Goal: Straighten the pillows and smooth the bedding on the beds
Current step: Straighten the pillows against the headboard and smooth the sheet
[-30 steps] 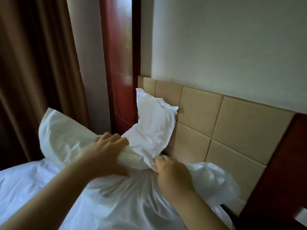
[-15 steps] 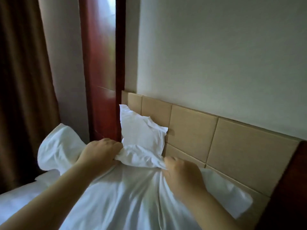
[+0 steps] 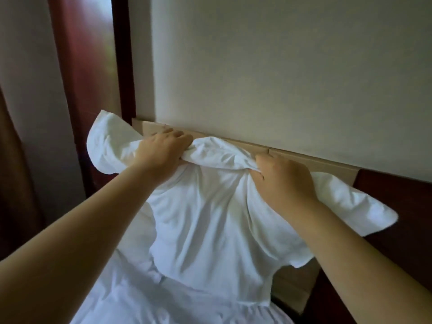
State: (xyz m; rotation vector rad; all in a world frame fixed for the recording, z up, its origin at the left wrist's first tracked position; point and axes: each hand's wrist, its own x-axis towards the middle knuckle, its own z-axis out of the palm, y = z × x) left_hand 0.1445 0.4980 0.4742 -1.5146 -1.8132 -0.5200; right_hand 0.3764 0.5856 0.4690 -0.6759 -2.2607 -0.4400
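Note:
A white pillow [image 3: 210, 220] stands upright against the tan padded headboard [image 3: 311, 160], its top edge bunched and reaching the headboard's upper rim. My left hand [image 3: 163, 148] grips the bunched top edge on the left side. My right hand [image 3: 285, 181] pinches the same edge further right. The pillowcase's loose flaps stick out at the upper left and at the right. White bedding [image 3: 131, 298] lies rumpled below the pillow.
A pale wall [image 3: 280, 66] rises behind the headboard. A dark red wooden panel [image 3: 86, 66] stands at the left, with a brown curtain [image 3: 11, 160] beside it. Dark red wood [image 3: 397, 202] borders the headboard on the right.
Both hands have lifted the pillow's top edge higher, from mid-headboard to its upper rim. The pillow now stands taller, and the raised flap between the hands has flattened.

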